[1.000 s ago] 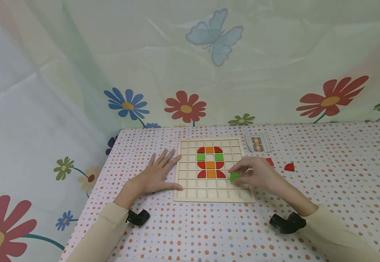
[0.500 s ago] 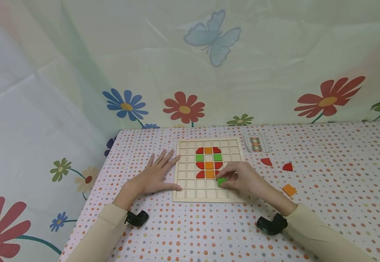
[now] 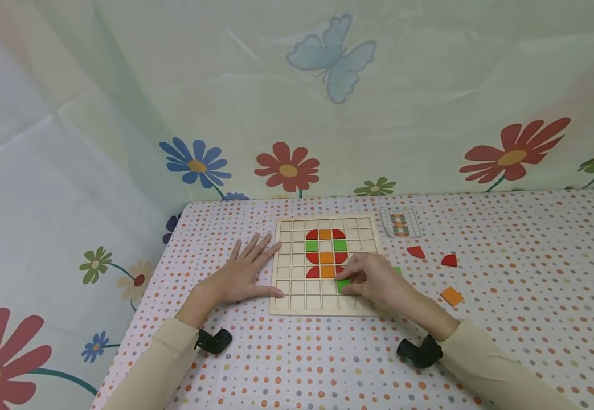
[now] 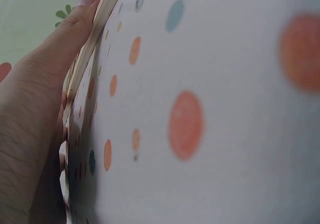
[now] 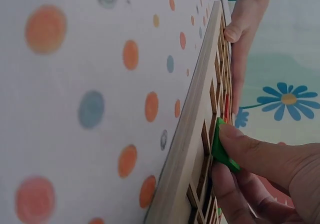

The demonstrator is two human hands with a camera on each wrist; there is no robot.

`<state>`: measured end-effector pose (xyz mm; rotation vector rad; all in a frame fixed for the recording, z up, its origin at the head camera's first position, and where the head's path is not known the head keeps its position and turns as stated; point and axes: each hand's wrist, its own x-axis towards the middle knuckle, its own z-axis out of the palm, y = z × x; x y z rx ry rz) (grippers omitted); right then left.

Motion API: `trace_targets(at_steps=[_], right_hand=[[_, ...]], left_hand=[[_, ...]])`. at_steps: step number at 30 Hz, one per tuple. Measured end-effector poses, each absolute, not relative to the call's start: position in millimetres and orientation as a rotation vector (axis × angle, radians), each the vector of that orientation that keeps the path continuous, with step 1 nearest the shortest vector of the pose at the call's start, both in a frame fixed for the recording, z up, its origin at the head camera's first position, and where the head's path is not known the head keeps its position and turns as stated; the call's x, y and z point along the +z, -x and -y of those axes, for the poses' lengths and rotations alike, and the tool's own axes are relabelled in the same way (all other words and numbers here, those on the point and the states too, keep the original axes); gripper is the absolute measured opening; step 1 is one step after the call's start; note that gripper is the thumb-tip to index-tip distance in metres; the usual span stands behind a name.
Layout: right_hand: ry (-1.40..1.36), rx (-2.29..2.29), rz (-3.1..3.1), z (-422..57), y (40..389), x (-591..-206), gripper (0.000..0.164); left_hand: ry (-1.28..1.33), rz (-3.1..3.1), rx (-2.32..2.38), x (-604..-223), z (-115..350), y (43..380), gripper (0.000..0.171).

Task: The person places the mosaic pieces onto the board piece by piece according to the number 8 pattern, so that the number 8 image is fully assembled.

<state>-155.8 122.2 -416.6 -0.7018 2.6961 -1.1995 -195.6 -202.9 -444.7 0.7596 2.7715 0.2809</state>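
Note:
A wooden grid board lies on the table, with red, orange and green tiles set in its middle columns. My right hand pinches a green square tile between thumb and fingers, just below the lowest red and orange row. In the right wrist view this green tile stands tilted against the grid, one edge at a cell. Flat with spread fingers, my left hand rests at the board's left edge, its thumb touching the rim. The right hand hides part of the lowest right red tile.
Right of the board lie two red quarter-round tiles and an orange tile. Another green piece peeks out behind the right hand. A pattern card lies near the board's upper right corner. A flowered cloth hangs behind.
My right hand has carried the green tile leftward across the board, then slightly left again, lowering it toward a cell. The orange tile at right has come into view. My left hand stays put.

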Motion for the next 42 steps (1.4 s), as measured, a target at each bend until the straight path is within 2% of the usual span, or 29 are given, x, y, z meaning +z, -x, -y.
trace_targets(at_steps=[15,28,42], right_hand=[[0.772,-1.032,-2.704,-115,156,-409,0.023],[0.749,-1.105,-2.732,-118,154,-417,0.020],[0.721,-1.104,-2.813,-160,153,-408,0.026]], left_hand=[[-0.764,-2.780,0.293,-446,207,196,0.109],[-0.771,-2.775,0.305,-447,206,195,0.109],[-0.773,-2.763,0.300,-445,205,197,0.109]])
